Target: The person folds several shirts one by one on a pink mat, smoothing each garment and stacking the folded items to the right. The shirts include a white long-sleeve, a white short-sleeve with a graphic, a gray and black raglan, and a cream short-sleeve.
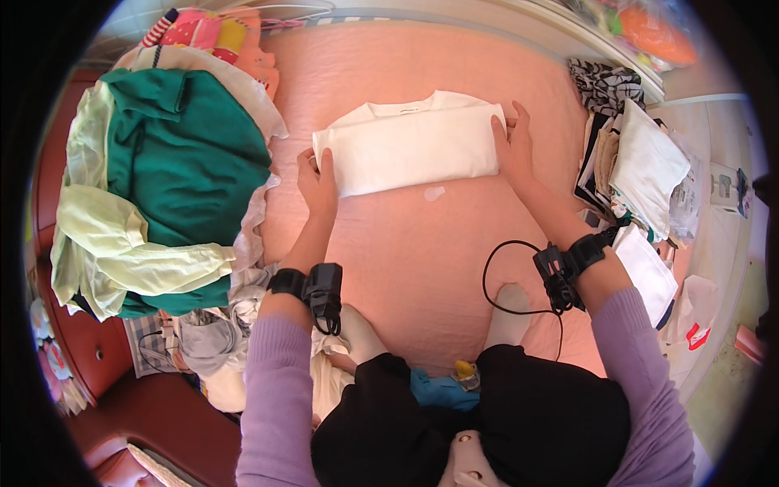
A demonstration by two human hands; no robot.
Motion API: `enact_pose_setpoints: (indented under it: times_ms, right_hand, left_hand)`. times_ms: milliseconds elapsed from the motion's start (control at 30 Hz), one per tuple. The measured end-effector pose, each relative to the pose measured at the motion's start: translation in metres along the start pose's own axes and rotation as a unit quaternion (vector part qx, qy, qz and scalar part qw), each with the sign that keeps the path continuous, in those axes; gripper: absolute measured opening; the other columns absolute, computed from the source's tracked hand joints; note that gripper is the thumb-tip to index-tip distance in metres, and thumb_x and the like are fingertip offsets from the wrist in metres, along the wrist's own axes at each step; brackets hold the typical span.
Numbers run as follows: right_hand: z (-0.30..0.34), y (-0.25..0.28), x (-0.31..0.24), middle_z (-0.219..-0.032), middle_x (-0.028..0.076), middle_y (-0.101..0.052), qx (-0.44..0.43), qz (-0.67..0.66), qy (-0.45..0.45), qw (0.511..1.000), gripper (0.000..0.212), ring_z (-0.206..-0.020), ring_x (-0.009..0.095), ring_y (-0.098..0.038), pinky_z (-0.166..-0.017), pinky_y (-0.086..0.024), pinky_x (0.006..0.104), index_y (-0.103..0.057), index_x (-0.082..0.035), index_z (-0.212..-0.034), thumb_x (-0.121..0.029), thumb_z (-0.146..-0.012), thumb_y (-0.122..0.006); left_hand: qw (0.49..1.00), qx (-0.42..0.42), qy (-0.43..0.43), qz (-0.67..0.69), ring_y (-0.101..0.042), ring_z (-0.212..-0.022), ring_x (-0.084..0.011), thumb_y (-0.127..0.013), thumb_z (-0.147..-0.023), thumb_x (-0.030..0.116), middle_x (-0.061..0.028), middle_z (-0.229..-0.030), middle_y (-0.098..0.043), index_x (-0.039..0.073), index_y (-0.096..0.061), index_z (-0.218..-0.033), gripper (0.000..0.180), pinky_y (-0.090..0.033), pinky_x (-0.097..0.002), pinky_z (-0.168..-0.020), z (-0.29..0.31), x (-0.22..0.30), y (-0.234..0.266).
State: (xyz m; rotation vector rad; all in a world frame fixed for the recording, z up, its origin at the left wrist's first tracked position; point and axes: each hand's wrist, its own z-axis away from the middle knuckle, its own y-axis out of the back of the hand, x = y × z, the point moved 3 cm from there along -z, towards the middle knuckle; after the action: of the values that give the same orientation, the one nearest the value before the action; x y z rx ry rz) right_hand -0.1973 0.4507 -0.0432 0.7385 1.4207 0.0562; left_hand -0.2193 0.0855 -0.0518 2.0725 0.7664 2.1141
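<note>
Between your forearms (315,235), the bare pink fabric bedsheet (389,260) gives you a wide passage from the folded white cloth shirt (410,152) towards your black-trousered legs (552,414). The bulky heap of green and pale-yellow garments (203,162) blocks your left; the stack of folded clothes (649,154) bounds your right. A thin black looped cable (486,280) intrudes beside your right forearm.

Lilac sleeves (277,381); black trousers (556,406)
</note>
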Motion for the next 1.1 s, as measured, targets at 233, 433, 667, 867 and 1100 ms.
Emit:
enact_pose_setpoints:
  times_ms: [233,433,667,867,1100]
  right_hand:
    - [0.019,0.000,-0.026,-0.126,0.022,-0.056,0.023,0.042,0.163,0.986,0.048,-0.116,0.033,-0.058,-0.097,-0.046,0.0387,-0.039,0.000,-0.140,-0.005,-0.095,-0.056]
    - [0.005,0.001,-0.031,-0.132,0.020,-0.055,0.015,0.063,0.117,0.991,0.043,-0.118,0.034,-0.057,-0.099,-0.045,0.0390,-0.044,-0.002,-0.138,-0.002,-0.095,-0.053]
    - [0.007,0.004,-0.026,-0.132,0.020,-0.055,0.026,0.050,0.172,0.983,0.044,-0.118,0.033,-0.057,-0.100,-0.045,0.0381,-0.044,-0.002,-0.138,-0.002,-0.095,-0.053]
    - [0.004,0.000,-0.020,-0.136,0.022,-0.050,-0.013,0.052,0.034,0.998,0.050,-0.114,0.036,-0.058,-0.096,-0.047,0.0389,-0.040,-0.003,-0.142,-0.005,-0.095,-0.057]
    - [0.020,-0.014,-0.056,-0.155,0.014,-0.030,-0.025,0.302,0.240,0.922,0.060,-0.142,0.031,-0.031,-0.114,-0.029,0.0511,-0.038,-0.017,-0.148,-0.024,-0.094,-0.061]
  left_hand:
    - [0.994,0.004,-0.019,-0.110,-0.062,-0.069,-0.0248,-0.055,-0.100,0.022,-0.0170,-0.081,-0.065,0.001,-0.055,-0.111,0.023,-0.049,-0.0367,-0.063,0.008,0.014,0.007]
    - [0.985,0.046,-0.077,-0.146,-0.063,-0.071,-0.0408,-0.050,-0.101,0.019,-0.0219,-0.080,-0.064,0.004,-0.054,-0.108,0.017,-0.048,-0.0475,-0.064,-0.008,0.021,-0.004]
    - [0.984,0.033,-0.079,-0.156,-0.064,-0.077,-0.0435,-0.049,-0.101,0.019,-0.0243,-0.087,-0.066,0.005,-0.051,-0.108,0.016,-0.048,-0.0506,-0.066,-0.002,0.019,-0.001]
    - [0.982,-0.006,-0.045,-0.183,-0.064,-0.078,-0.0416,-0.051,-0.100,0.019,-0.0209,-0.088,-0.066,0.005,-0.050,-0.113,0.019,-0.049,-0.0498,-0.068,-0.002,0.015,0.002]
    - [0.876,-0.066,-0.316,-0.358,-0.047,-0.128,-0.0292,-0.061,-0.091,0.014,-0.0155,-0.141,-0.046,0.011,-0.051,-0.132,0.042,-0.039,-0.0471,-0.101,0.009,0.060,-0.018]
